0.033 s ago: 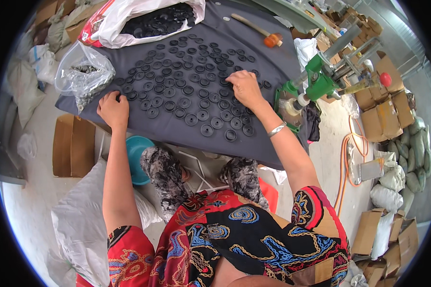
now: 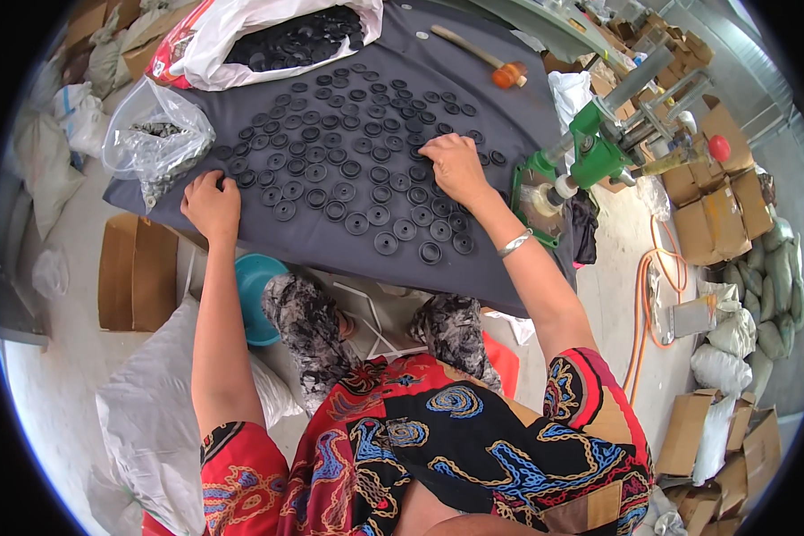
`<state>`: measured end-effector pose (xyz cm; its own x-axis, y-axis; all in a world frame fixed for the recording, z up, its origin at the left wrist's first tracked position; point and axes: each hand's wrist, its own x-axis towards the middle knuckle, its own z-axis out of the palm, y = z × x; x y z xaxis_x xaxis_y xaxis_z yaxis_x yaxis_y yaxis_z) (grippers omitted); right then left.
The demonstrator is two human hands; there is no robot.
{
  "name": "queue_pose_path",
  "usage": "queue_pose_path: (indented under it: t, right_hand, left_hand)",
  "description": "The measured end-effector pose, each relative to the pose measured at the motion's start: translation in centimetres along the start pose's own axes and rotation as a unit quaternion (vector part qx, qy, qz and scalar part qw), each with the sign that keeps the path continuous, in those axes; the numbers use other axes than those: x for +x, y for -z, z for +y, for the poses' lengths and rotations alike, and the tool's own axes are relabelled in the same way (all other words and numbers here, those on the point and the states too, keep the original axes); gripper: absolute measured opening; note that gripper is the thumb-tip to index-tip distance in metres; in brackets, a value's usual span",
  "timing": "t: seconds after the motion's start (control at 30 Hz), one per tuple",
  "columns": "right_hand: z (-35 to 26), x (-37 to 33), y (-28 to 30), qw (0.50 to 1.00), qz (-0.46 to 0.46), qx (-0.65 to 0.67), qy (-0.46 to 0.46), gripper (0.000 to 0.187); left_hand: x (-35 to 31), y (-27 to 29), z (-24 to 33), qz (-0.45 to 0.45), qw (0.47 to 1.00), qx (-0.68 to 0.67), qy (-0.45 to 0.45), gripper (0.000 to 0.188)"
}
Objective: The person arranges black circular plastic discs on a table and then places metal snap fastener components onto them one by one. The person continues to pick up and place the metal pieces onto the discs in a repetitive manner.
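Many small round black discs (image 2: pixel 357 223) with raised rims and centre holes lie spread over a dark grey cloth on the table (image 2: pixel 304 255). My right hand (image 2: pixel 456 168) reaches in among them at the right side. Its fingers are drawn together, their tips down at a black disc (image 2: pixel 417 154) that they partly cover. At the table's left front edge rests my left hand (image 2: pixel 213 205), fingers curled with the thumb against them. A dark spot shows between its fingers, too small to name. Near this hand stands a clear plastic bag (image 2: pixel 165 147) of small greyish pieces.
A white sack (image 2: pixel 277 45) of black discs lies open at the back. Behind the discs is a mallet (image 2: pixel 507 75) with an orange head. A green hand press (image 2: pixel 590 147) stands at the right edge. Below the table are a teal basin (image 2: pixel 252 299) and a cardboard box (image 2: pixel 138 272).
My right hand has shifted very slightly left, among the discs. My left hand stays at the table edge, and nothing else visibly differs.
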<state>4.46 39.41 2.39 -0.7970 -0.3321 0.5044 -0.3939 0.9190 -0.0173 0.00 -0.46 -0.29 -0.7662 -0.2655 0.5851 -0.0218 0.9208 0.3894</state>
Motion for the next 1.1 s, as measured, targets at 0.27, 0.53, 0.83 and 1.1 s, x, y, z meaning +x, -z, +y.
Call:
queue_pose_path:
  t: [0.27,0.53,0.83,1.1]
  right_hand:
    - [0.0,-0.8,0.3,0.999,0.022,0.018,-0.046,0.024]
    - [-0.9,-0.9,0.6,0.998,0.021,0.030,-0.046,0.026]
    - [-1.5,0.3,-0.9,0.996,-0.020,0.019,-0.089,0.027]
    - [-1.0,6.6,-1.1,0.977,-0.064,-0.020,-0.203,0.021]
  left_hand:
    - [0.0,0.0,0.2,-0.009,1.000,-0.002,0.003,0.023]
    - [0.0,0.2,0.2,-0.014,1.000,0.001,0.003,0.024]
    - [0.0,-0.2,-0.3,-0.005,1.000,0.013,-0.005,0.022]
    - [0.0,-0.4,-0.4,0.004,1.000,0.026,-0.015,0.022]
